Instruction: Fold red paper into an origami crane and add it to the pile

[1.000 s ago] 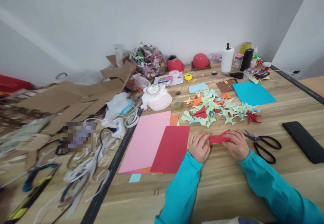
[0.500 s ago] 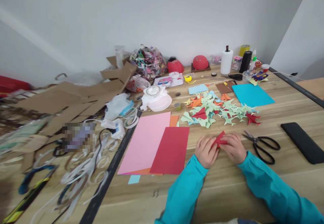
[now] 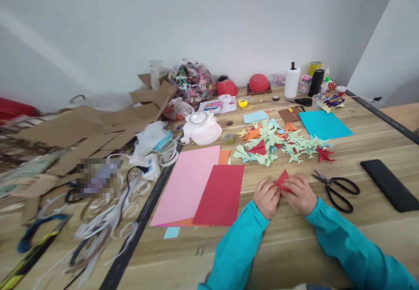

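A small folded piece of red paper (image 3: 283, 179) is pinched between my two hands, low over the table. My left hand (image 3: 266, 197) grips its left side with fingers bent together. From the right, my right hand (image 3: 300, 194) holds the other side; its fingers cover part of the paper. Just beyond the hands spreads a heap of folded paper figures (image 3: 266, 139), mostly pale green, with some orange, blue and red. Black-handled scissors (image 3: 338, 187) lie to the right of my right hand. Left of my left hand is a red sheet (image 3: 220, 195), partly over a pink sheet (image 3: 190, 185).
A black phone-like slab (image 3: 389, 185) lies at the right. A bright blue sheet (image 3: 325, 125) is farther back. White straps and cables (image 3: 108, 229) clutter the left side, by flattened cardboard (image 3: 78, 124). A yellow tape measure (image 3: 242, 103) sits near the wall.
The red paper has turned in my fingers and now shows a pointed, triangular tip upward. My left fingers have drawn lower along it. The whole view has shifted slightly.
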`<state>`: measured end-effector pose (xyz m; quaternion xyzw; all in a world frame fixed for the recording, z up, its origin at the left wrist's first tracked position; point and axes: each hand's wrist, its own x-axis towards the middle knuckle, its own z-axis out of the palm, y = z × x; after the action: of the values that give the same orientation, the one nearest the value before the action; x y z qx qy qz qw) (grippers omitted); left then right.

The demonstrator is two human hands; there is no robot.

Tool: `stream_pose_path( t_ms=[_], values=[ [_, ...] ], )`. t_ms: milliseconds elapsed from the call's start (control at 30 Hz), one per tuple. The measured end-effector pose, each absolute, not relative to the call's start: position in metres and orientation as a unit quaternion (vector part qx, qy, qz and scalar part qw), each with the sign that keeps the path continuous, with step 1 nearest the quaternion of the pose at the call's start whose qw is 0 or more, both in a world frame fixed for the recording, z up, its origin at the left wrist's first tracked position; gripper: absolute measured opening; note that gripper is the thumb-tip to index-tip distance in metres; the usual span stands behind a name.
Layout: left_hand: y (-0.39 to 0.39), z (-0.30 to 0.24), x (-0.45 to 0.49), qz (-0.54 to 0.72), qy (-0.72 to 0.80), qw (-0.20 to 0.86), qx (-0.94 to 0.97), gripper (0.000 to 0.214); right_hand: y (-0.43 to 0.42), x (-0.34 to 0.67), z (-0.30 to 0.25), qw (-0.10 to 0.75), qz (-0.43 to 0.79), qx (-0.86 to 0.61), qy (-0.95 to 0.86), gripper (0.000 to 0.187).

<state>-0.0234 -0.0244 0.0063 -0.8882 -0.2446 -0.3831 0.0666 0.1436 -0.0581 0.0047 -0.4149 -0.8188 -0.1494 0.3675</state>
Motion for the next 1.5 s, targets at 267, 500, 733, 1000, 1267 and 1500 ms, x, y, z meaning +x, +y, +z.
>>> stream_pose_path(
  t_ms=[267,500,733,1000,1267,1500],
  values=[
    [-0.023,0.009,-0.026,-0.396,-0.232,0.083,-0.885,0.018,-0.06,0.147,0.018,0.352,-0.146,-0.427,-0.82,0.011],
    [-0.016,0.012,-0.037,-0.41,-0.253,0.091,-0.871,0.02,-0.055,0.17,0.021,0.372,-0.15,-0.444,-0.801,0.012],
    [-0.018,0.011,-0.034,-0.406,-0.253,0.082,-0.874,0.02,-0.058,0.164,0.018,0.357,-0.104,-0.463,-0.805,0.019],
    [-0.029,0.011,-0.019,-0.394,-0.237,0.07,-0.885,0.016,-0.055,0.148,0.008,0.371,-0.119,-0.415,-0.822,0.014],
    [-0.026,0.011,-0.017,-0.386,-0.235,0.091,-0.888,0.012,-0.055,0.149,0.0,0.349,-0.11,-0.414,-0.834,0.018],
    [-0.019,0.016,-0.031,-0.399,-0.232,0.09,-0.883,0.012,-0.051,0.161,0.005,0.362,-0.137,-0.433,-0.814,0.017]
  ],
)
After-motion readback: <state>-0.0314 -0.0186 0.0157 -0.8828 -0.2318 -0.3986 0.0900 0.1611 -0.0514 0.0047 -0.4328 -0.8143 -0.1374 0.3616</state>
